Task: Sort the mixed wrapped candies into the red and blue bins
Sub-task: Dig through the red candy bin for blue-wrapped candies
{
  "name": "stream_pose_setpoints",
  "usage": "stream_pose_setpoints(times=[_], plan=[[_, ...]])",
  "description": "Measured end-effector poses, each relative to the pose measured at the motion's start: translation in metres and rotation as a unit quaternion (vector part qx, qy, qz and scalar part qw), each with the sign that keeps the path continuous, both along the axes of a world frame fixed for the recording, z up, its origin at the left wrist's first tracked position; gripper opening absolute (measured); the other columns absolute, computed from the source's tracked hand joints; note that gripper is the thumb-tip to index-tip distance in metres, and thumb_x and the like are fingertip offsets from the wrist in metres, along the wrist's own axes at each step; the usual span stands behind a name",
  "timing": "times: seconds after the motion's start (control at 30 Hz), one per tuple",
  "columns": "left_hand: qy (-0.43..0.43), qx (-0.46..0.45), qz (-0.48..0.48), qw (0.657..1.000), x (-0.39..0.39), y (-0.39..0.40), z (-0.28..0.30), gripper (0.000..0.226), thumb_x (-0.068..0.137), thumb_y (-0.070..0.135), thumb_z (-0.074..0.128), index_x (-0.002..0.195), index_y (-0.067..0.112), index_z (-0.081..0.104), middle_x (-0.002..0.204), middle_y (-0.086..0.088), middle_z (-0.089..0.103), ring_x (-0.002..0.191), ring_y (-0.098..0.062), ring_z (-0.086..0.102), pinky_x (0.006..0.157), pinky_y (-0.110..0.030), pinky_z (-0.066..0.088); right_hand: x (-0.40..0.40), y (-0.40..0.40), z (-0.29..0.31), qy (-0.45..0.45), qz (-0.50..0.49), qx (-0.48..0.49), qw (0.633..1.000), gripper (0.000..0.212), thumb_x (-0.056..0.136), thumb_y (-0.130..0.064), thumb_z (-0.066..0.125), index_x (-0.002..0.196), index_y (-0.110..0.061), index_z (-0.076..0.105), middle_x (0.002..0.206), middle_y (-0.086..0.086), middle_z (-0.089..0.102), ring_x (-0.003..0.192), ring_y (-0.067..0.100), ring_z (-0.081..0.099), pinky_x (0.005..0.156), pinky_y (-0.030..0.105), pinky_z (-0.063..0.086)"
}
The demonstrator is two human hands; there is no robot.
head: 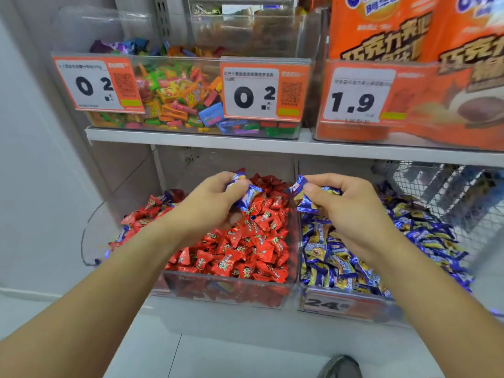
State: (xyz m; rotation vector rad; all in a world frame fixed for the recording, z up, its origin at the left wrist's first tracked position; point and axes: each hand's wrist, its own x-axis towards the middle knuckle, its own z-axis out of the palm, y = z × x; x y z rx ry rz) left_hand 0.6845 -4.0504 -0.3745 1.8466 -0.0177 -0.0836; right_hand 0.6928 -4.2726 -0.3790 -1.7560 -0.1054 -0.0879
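Note:
Two clear bins stand side by side on the lower shelf. The red bin is heaped with red wrapped candies, with a few blue ones mixed in at its left. The blue bin holds blue-and-gold wrapped candies. My left hand hovers over the red bin and grips blue candies between thumb and fingers. My right hand is over the blue bin's left side and pinches several blue candies.
A shelf board runs just above the bins, carrying a clear bin of mixed colourful candies with price tags and orange snack packs. A wire basket sits at the right. A white wall is at the left; a shoe shows below.

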Motion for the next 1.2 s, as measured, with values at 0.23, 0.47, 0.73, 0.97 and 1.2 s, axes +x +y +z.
stream_pose_setpoints(times=[0.23, 0.47, 0.73, 0.97, 1.2], plan=[[-0.134, 0.235, -0.131, 0.954, 0.036, -0.103, 0.005, 0.022, 0.102, 0.032, 0.048, 0.119, 0.021, 0.055, 0.083, 0.001, 0.066, 0.069, -0.012, 0.062, 0.063, -0.030, 0.046, 0.014, -0.046, -0.008, 0.031, -0.107, 0.035, 0.993, 0.006, 0.092, -0.019, 0.071, 0.093, -0.022, 0.077, 0.091, 0.004, 0.075, 0.067, 0.021, 0.064, 0.067, 0.036, 0.056], [-0.151, 0.367, -0.158, 0.904, 0.047, -0.119, 0.007, 0.078, 0.084, 0.046, 0.068, 0.149, 0.024, 0.030, 0.132, -0.013, 0.050, 0.121, -0.030, 0.045, 0.104, -0.043, 0.040, 0.031, -0.069, -0.010, -0.008, -0.139, 0.043, 0.989, 0.014, 0.101, -0.019, 0.052, 0.099, -0.017, 0.065, 0.103, -0.001, 0.068, 0.089, 0.000, 0.063, 0.095, 0.026, 0.050], [-0.187, 0.454, -0.104, 0.865, -0.009, -0.032, -0.018, 0.052, 0.084, 0.057, 0.044, 0.125, 0.028, 0.056, 0.122, 0.002, 0.049, 0.117, -0.020, 0.040, 0.103, -0.043, 0.038, 0.027, -0.059, -0.055, -0.035, 0.076, -0.573, 0.815, 0.066, 0.093, -0.075, 0.019, 0.153, -0.047, 0.026, 0.165, -0.009, 0.014, 0.153, 0.021, 0.002, 0.120, 0.060, -0.007], [-0.097, 0.510, -0.022, 0.855, -0.023, 0.041, -0.036, 0.070, 0.077, 0.071, 0.032, 0.123, 0.025, 0.058, 0.124, -0.004, 0.051, 0.118, -0.027, 0.042, 0.099, -0.044, 0.039, 0.034, -0.056, -0.034, 0.122, -0.062, -0.588, 0.797, 0.067, 0.096, -0.070, 0.015, 0.156, -0.042, 0.014, 0.168, -0.002, 0.007, 0.153, 0.033, -0.004, 0.115, 0.070, -0.005], [-0.015, 0.559, 0.128, 0.819, -0.027, 0.090, -0.042, 0.064, 0.087, 0.064, 0.049, 0.123, 0.012, 0.050, 0.123, -0.017, 0.046, 0.117, -0.036, 0.044, 0.095, -0.045, 0.041, -0.018, 0.065, 0.015, -0.188, 0.006, -0.403, 0.896, 0.025, 0.091, -0.039, 0.062, 0.109, -0.025, 0.073, 0.110, -0.005, 0.068, 0.107, 0.016, 0.059, 0.097, 0.030, 0.040]])
